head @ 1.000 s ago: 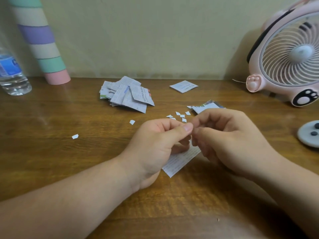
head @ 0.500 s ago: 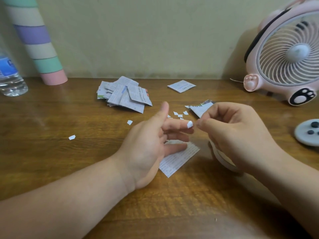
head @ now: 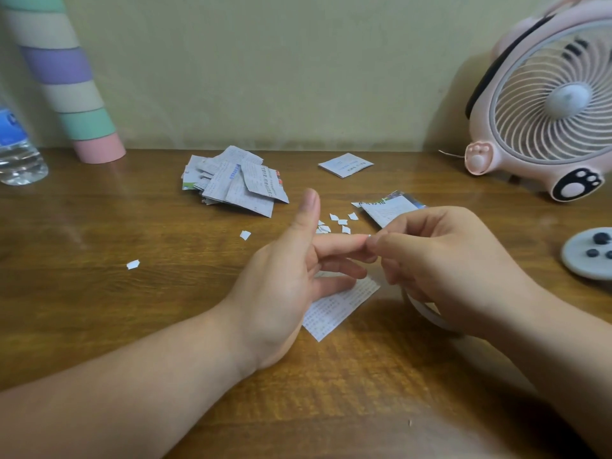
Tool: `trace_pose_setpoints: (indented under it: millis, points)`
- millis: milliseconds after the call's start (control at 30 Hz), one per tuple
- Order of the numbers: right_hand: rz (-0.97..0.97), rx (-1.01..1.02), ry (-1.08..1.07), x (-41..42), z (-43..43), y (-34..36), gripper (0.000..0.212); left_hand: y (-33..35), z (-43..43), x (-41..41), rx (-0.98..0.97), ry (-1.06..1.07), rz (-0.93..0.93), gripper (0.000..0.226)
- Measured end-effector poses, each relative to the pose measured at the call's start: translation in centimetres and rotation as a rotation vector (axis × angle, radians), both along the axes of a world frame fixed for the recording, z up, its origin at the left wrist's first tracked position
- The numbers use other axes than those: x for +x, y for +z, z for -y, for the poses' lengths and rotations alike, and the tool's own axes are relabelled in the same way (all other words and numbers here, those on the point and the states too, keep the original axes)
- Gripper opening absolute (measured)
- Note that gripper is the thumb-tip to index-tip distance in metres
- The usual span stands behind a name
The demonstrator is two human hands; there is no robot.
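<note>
Centrally, left hand point(head: 281, 286) grip spread straight, right hand point(head: 447, 270) grip pinching tiny white scrap point(head: 367, 236), flat printed slip point(head: 337, 309) beneath

Pink fan point(head: 546, 104) with black paw print, pastel-striped tube point(head: 66, 77), brown wood-grain table point(head: 99, 309), seemingly grey-printed white paper slip point(head: 341, 306).

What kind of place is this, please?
Probably a desk at home against a plain wall: a wooden tabletop, a pink paw-print desk fan, a water bottle and a pile of printed paper pieces.
</note>
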State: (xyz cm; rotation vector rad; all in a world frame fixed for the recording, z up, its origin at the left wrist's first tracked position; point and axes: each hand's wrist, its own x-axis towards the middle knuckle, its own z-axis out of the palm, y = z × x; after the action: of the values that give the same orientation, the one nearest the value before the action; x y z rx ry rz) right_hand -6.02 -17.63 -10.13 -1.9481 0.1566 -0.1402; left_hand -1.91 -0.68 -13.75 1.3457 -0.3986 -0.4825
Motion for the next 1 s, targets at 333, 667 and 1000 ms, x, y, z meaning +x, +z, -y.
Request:
trace_pose_setpoints:
  millis: [333,667,1000]
  points:
    - [0.019,-0.166,-0.067,-0.31,-0.13,0.64,0.020,-0.72,0.02,-0.17,0.104,-0.005,0.193,0.089]
    - [0.061,-0.094,-0.032,-0.17,-0.04,0.50,0.019,-0.74,-0.01,0.02,0.073,-0.002,0.162,0.089]
    - [0.073,-0.220,0.013,-0.34,-0.05,0.74,0.022,-0.59,-0.01,-0.05,0.080,-0.001,0.138,0.091]
